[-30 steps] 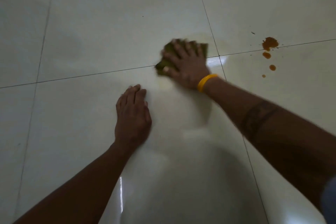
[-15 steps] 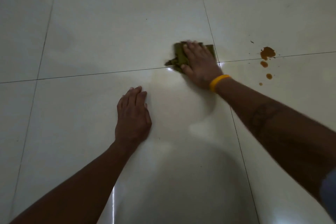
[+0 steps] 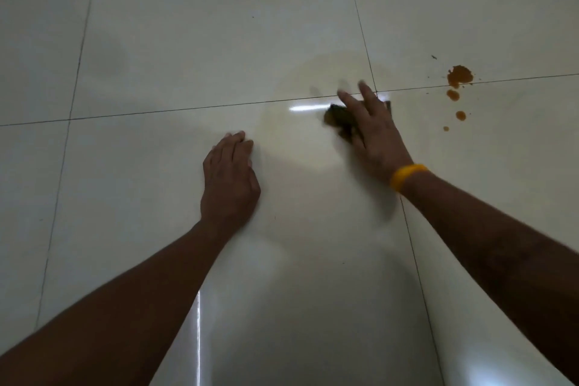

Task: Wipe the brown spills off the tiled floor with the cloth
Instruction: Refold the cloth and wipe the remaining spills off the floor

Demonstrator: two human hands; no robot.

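**Cloth pressed to the tiles beside an unwiped cluster of brown spills**

A dark green cloth (image 3: pixel 343 121) is pinned flat against the pale tiled floor (image 3: pixel 194 41) under the right hand (image 3: pixel 377 138), close to the crossing of two grout lines (image 3: pixel 360 25). The fingers of that hand are spread and laid flat over the cloth, pressing it down rather than clenched around it; the fingertips are smeared by motion blur, so the exact hold cannot be told. Most of the cloth is hidden beneath the palm, and only a dark edge is seen at the thumb side and a sliver past the far fingers.

The brown spills (image 3: pixel 459 75) are found to the right of the cloth, apart from it: one larger blot on the grout line, with three smaller drops below it and a few fine specks around. A faint damp, yellowish film (image 3: pixel 319 72) is seen on the tile just beyond the cloth.

The left hand (image 3: pixel 230 177) is laid palm down on the floor, fingers together and relaxed, gripping nothing, well apart from the cloth. A yellow band (image 3: pixel 405 175) is worn on the right wrist. Both forearms are cut off by the lower frame edge, and bright reflections are seen on the glossy tiles.
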